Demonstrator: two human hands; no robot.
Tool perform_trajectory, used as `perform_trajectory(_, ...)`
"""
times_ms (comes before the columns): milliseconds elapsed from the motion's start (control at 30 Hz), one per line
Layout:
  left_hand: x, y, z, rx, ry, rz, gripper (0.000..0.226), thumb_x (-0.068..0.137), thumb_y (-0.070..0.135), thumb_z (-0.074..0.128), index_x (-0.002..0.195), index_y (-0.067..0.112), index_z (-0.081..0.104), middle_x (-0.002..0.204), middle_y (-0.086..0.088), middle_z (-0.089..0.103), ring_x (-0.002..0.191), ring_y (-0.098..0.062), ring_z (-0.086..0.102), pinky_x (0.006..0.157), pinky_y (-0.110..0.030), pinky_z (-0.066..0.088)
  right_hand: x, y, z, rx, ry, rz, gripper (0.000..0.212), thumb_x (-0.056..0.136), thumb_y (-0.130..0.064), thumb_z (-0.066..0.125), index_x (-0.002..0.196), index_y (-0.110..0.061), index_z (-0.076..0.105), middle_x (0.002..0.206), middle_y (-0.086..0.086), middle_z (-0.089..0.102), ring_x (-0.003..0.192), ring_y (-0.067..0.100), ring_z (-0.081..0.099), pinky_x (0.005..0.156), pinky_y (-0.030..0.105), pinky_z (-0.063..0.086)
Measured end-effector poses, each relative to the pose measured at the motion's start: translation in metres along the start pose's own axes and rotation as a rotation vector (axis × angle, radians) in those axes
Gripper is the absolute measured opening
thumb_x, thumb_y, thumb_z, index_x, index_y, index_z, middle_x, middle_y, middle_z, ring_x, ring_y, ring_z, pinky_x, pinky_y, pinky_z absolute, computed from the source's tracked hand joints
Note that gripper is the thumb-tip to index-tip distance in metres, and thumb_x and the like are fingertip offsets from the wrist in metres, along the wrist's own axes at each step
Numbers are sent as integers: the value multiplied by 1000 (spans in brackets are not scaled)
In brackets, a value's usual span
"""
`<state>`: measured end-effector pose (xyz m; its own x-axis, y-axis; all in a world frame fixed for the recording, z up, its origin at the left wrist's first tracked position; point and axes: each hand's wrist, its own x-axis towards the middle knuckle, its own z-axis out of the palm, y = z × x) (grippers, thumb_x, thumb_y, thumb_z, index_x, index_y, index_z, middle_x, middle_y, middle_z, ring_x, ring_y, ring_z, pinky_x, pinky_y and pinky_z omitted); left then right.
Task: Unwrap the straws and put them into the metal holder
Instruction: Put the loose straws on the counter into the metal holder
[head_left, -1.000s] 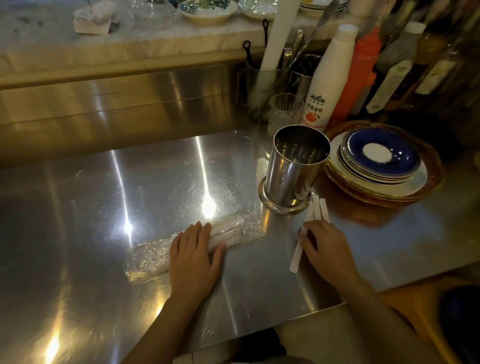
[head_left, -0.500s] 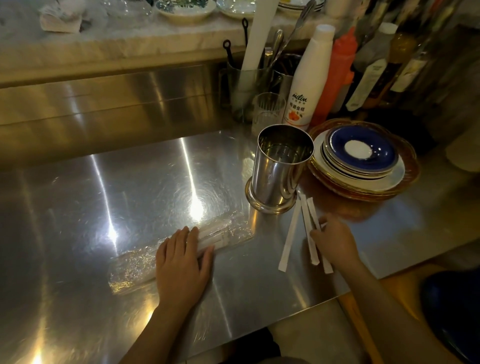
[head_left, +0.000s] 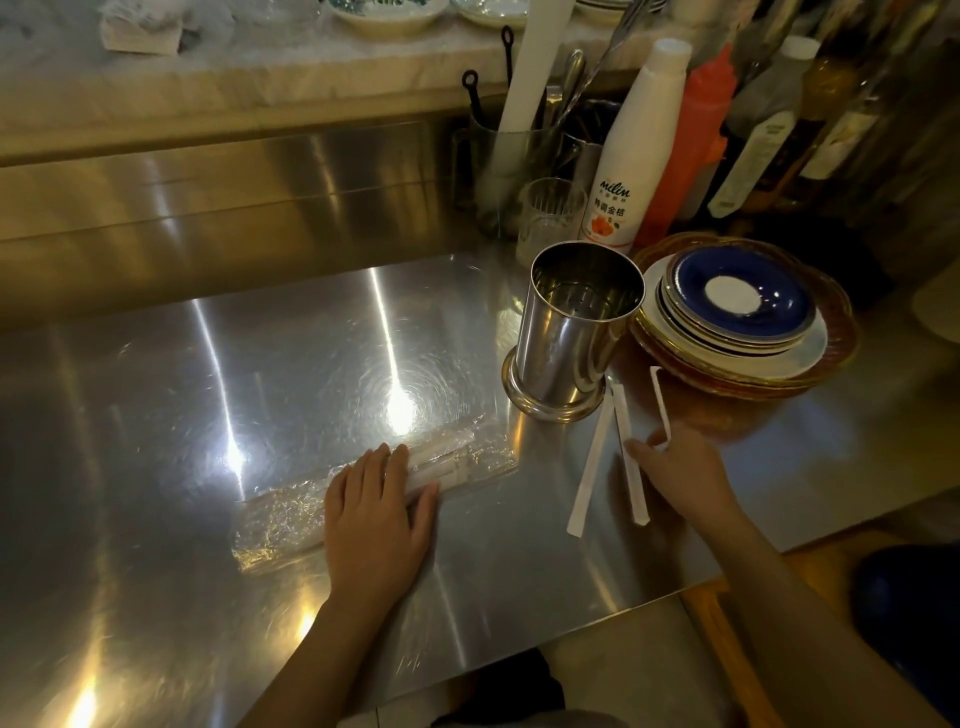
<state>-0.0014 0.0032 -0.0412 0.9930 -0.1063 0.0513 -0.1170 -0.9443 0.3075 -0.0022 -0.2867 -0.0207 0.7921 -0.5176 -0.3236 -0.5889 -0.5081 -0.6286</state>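
Note:
An empty metal holder (head_left: 574, 332) stands upright on the steel counter (head_left: 260, 364), right of centre. A clear plastic bag of straws (head_left: 291, 512) lies flat in front of it, with my left hand (head_left: 379, 519) pressed palm-down on its middle. Two paper-wrapped straws (head_left: 589, 470) lie loose on the counter below the holder. A third wrapped straw (head_left: 660, 402) is pinched by the fingertips of my right hand (head_left: 680, 475) and its far end is raised off the counter, pointing toward the plates.
A stack of plates (head_left: 737, 312) with a blue saucer on top sits right of the holder. Behind stand a small glass (head_left: 550, 218), a white bottle (head_left: 636, 150), an orange bottle (head_left: 693, 140), a utensil jar (head_left: 511, 156) and dark bottles. The counter's front edge runs by my arms.
My right hand spread the wrapped straws apart, slid right and picked one up, lifting its far end. My left hand stayed flat on the bag.

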Motion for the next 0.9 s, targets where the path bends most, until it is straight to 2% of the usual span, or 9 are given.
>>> perform_trajectory(133,0,0,1,-6,10,-2,59,86,50,29,122,10,54,124,-15,59,115,-33,52,102,-50,36,0,-3,3,-189,-96,41,24,81,-33,60,84,-10,55,77,11,62,70,25,62,72,44,55)
perform_trajectory(300,-1,-1,2,3,11,-3,58,87,50,30,123,11,53,125,-13,58,117,-32,52,102,-48,35,3,-4,-5,-212,-144,88,20,82,-31,58,76,-12,55,73,11,63,67,25,63,71,41,55)
perform_trajectory(400,-1,-2,2,8,16,4,56,87,49,31,123,11,53,125,-13,59,116,-31,52,102,-47,34,5,0,-10,-48,-148,109,19,81,-25,58,79,-6,59,67,13,62,60,27,60,63,40,50)
perform_trajectory(533,-1,-2,3,7,29,5,56,87,48,32,122,11,54,124,-13,59,115,-31,52,102,-46,35,6,6,-12,115,-41,86,15,78,-15,54,80,-1,60,63,17,59,55,32,57,55,39,47)
perform_trajectory(633,-1,-2,3,1,26,4,57,87,49,31,123,10,53,125,-13,58,116,-32,52,102,-47,35,7,7,-10,162,1,75,13,79,-5,50,92,-7,53,71,13,56,56,23,50,45,28,38)
perform_trajectory(767,-2,-2,2,-3,21,3,59,86,49,30,123,10,53,126,-14,58,117,-32,51,103,-48,34,6,6,-9,314,93,82,18,85,-16,51,101,-13,44,79,8,52,66,21,53,49,27,37)
perform_trajectory(833,-2,-2,1,-9,19,1,59,86,49,30,123,9,54,127,-14,58,117,-33,51,103,-48,34,4,0,-13,375,159,38,16,88,-20,48,95,-8,53,71,7,53,63,19,51,50,28,37)
perform_trajectory(900,-2,-1,1,-16,20,0,59,86,49,30,123,9,54,126,-15,58,117,-33,52,103,-48,35,-1,-10,-22,493,204,-6,22,88,-19,45,81,-6,61,64,5,53,61,18,49,53,28,38)
